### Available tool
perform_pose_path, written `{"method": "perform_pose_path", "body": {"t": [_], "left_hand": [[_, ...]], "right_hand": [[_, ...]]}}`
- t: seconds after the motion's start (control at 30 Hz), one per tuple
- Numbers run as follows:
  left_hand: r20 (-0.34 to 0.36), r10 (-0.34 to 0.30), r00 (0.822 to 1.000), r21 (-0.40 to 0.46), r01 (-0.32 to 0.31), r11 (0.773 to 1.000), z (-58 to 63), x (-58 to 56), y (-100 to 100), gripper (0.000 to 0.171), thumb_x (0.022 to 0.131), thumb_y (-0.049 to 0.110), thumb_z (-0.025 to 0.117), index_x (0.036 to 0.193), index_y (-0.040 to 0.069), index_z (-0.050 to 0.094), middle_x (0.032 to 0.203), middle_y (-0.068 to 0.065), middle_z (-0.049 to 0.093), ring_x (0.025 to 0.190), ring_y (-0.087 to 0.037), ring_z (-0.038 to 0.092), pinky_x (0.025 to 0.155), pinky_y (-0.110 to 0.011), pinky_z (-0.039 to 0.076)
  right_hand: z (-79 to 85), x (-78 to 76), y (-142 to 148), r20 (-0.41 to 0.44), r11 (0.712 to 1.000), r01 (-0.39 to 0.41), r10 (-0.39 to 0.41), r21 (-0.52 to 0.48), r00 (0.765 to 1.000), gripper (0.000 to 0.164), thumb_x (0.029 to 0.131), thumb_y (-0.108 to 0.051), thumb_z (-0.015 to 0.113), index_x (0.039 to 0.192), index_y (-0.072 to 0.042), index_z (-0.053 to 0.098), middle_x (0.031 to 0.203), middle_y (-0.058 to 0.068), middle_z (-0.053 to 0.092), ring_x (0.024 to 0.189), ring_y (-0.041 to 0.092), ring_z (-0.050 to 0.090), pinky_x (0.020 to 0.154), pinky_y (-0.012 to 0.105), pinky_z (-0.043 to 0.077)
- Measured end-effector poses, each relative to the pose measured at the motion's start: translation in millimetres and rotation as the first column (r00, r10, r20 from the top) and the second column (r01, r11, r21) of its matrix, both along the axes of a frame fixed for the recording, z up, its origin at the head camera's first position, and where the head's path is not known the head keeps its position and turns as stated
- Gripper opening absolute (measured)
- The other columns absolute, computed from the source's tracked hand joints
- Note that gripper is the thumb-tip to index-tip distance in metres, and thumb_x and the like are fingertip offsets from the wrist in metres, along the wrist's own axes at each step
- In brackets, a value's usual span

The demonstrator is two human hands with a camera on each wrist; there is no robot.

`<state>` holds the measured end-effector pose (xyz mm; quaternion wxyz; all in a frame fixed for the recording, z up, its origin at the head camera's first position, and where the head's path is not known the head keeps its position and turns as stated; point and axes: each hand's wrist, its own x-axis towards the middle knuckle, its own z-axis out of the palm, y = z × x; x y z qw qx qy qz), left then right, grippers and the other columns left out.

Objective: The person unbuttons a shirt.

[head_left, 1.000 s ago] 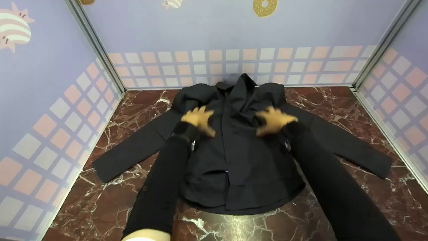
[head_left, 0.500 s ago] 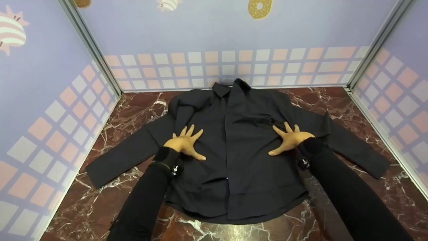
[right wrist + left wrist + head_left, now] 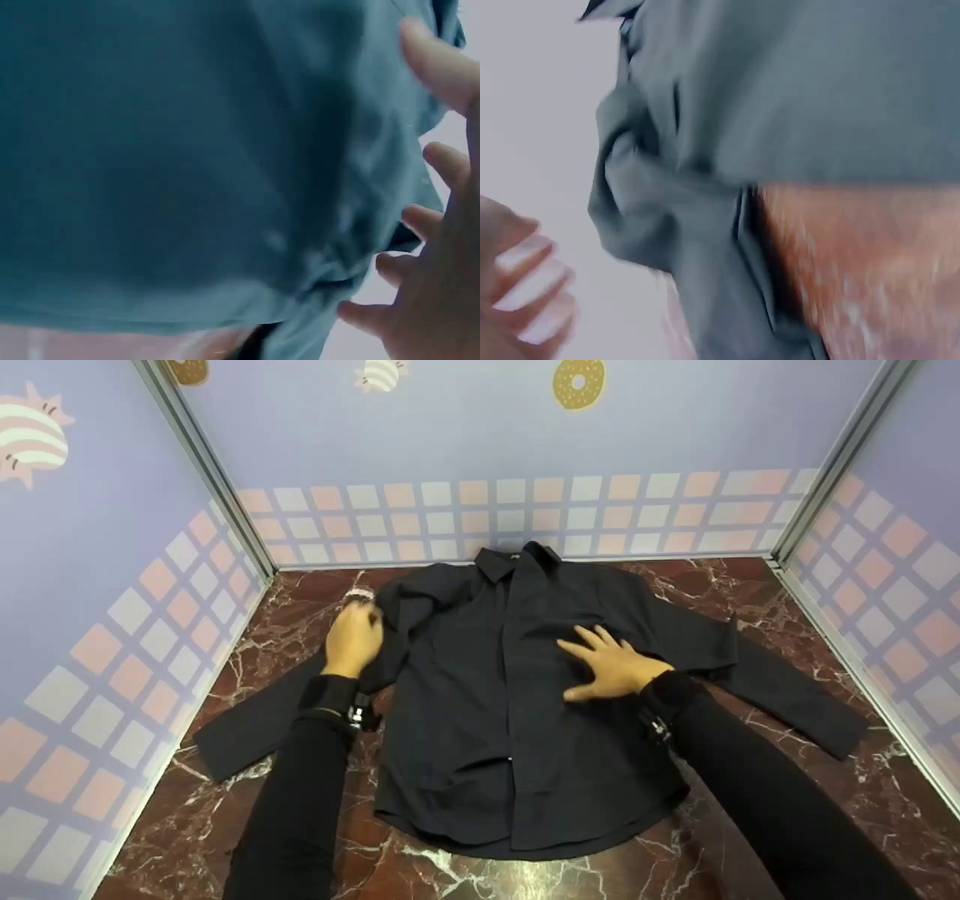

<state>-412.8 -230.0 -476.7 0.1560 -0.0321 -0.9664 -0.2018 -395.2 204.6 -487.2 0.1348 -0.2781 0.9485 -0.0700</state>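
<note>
A black long-sleeved shirt (image 3: 457,712) lies front up, its collar at the far end and its sleeves out to both sides. My left hand (image 3: 354,637) is over the left sleeve near the shoulder, blurred by motion. In the left wrist view the fingers of that hand (image 3: 521,285) are loosely bent, with gaps between them, beside the bunched sleeve (image 3: 697,217). My right hand (image 3: 613,666) is spread over the right half of the shirt's chest, fingers and thumb apart. Soft creases show in the cloth beneath it in the right wrist view.
The shirt lies on a dark red marbled table (image 3: 195,832). Patterned panels enclose it, with a back wall (image 3: 450,435) behind the collar and walls at left (image 3: 97,547) and right (image 3: 900,510). The right sleeve (image 3: 795,697) has a fold near the elbow.
Both hands slid outward over the chest, spreading the cloth flatter. Since then my left hand has left the chest for the left sleeve, and my right hand has shifted slightly inward.
</note>
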Motion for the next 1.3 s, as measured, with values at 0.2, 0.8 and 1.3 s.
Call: {"method": "perform_pose_path", "body": {"t": [0.2,0.8,1.3], "left_hand": [[0.519,-0.015,0.854,-0.094,0.074,0.993,-21.1,16.2,-47,0.068,0.092,0.046,0.051,0.145,0.010,0.030,0.149,-0.024,0.017,0.134,-0.047,0.012,0.093,-0.074,0.014],[-0.001,0.364,0.932,-0.051,-0.363,0.930,-27.1,17.8,-76,0.015,0.089,0.009,0.058,0.092,-0.004,0.062,0.103,-0.027,0.052,0.097,-0.047,0.049,0.076,-0.062,0.042],[0.274,0.272,0.922,0.086,-0.305,0.948,-18.1,3.4,-45,0.046,0.089,0.019,0.052,0.127,-0.006,0.047,0.123,-0.030,0.050,0.112,-0.047,0.047,0.091,-0.054,0.038]], "right_hand": [[-9.5,4.3,8,0.225,0.993,0.100,-0.113,0.068,0.968,0.111,0.064,-0.077,0.061,0.149,-0.032,0.005,0.154,0.011,-0.011,0.136,0.042,-0.010,0.095,0.073,0.004],[1.7,3.4,-2,0.263,0.986,0.125,-0.149,0.107,0.953,0.114,0.066,-0.073,0.063,0.150,-0.030,0.000,0.154,0.010,-0.014,0.136,0.041,-0.012,0.095,0.073,0.002],[-14.5,-5.4,3,0.292,0.984,0.141,-0.168,0.113,0.942,0.122,0.057,-0.079,0.063,0.149,-0.033,-0.003,0.153,0.007,-0.019,0.135,0.040,-0.018,0.093,0.074,-0.003]]}}
